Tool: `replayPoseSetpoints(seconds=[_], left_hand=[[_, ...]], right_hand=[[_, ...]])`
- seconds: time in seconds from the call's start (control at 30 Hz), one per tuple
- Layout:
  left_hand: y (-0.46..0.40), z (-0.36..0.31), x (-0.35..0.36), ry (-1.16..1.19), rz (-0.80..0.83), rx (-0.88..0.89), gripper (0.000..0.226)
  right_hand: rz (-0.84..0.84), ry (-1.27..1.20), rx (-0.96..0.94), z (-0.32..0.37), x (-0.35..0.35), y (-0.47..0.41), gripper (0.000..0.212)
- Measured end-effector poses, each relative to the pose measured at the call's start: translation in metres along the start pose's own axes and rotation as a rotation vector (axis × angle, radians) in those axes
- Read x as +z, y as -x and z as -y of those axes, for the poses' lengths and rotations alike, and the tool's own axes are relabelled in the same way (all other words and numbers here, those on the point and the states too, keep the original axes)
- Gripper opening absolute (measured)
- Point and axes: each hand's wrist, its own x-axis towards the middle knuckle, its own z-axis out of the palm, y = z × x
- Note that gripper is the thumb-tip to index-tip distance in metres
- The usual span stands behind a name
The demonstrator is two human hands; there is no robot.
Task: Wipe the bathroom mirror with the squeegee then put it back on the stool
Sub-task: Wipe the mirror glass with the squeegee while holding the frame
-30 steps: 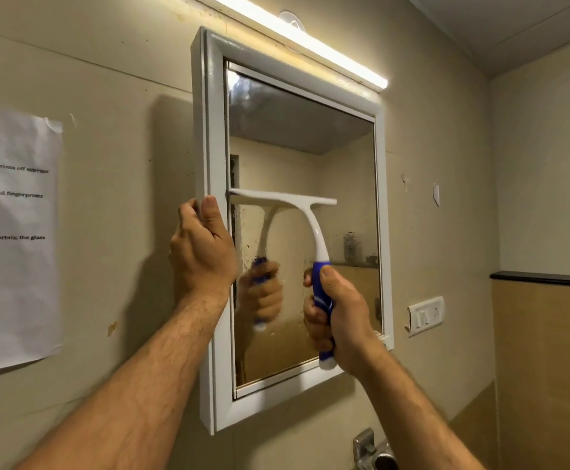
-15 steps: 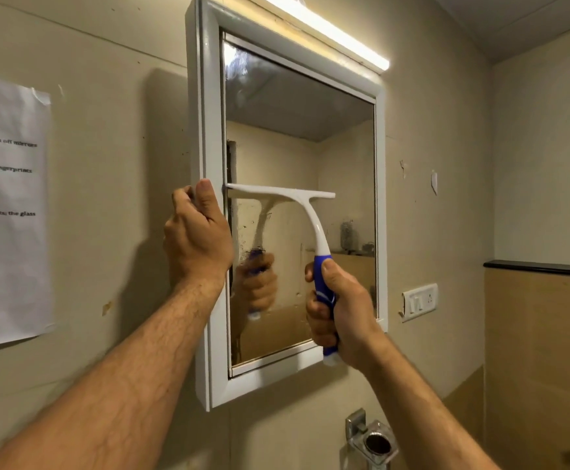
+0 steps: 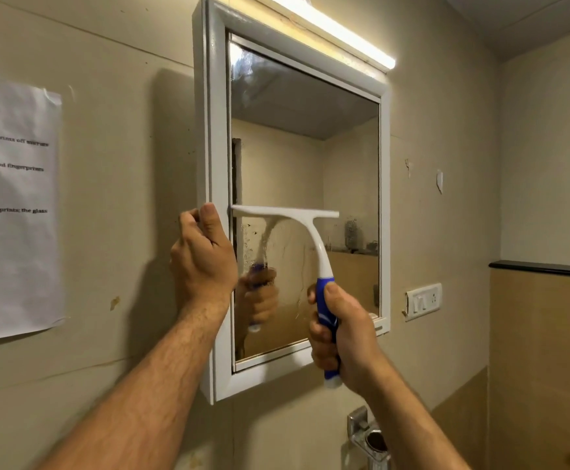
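Hidden: stool out of view; paper [image 3: 12, 205] cut off at left, print blurred.
Squeegee [image 3: 297, 228]: white T-shaped blade flat on mirror [image 3: 304, 130] glass, blue handle.
Right hand [image 3: 341, 337]: fingers wrapped round handle.
Left hand [image 3: 202, 259]: curled over white frame edge.

I have both bare forearms reaching up and away from me. My left hand [image 3: 204, 262] has its fingers curled round the left edge of the mirror frame [image 3: 214, 157], thumb on the front. My right hand [image 3: 343, 337] grips the squeegee [image 3: 324, 300] by its blue handle, fist closed, lower and further right.
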Motion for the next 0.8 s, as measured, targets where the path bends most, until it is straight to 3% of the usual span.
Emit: replayPoseSetpoints(seconds=[0.13, 0.4, 0.63, 0.8], left_hand=[[0.002, 0.006, 0.001, -0.014, 0.012, 0.011, 0.044], [0.002, 0.009, 0.000, -0.075, 0.015, 0.069, 0.048], [0.008, 0.003, -0.003, -0.121, 0.001, 0.042, 0.043], [0.007, 0.001, -0.002, -0.133, -0.049, 0.056, 0.047]], right_hand=[[0.031, -0.001, -0.027, 0.013, -0.003, -0.016, 0.035], [0.030, -0.048, 0.035, -0.042, -0.014, 0.017, 0.037], [0.054, 0.011, -0.026, -0.003, -0.006, -0.007, 0.038], [0.134, -0.099, 0.022, -0.015, -0.015, -0.001, 0.037]])
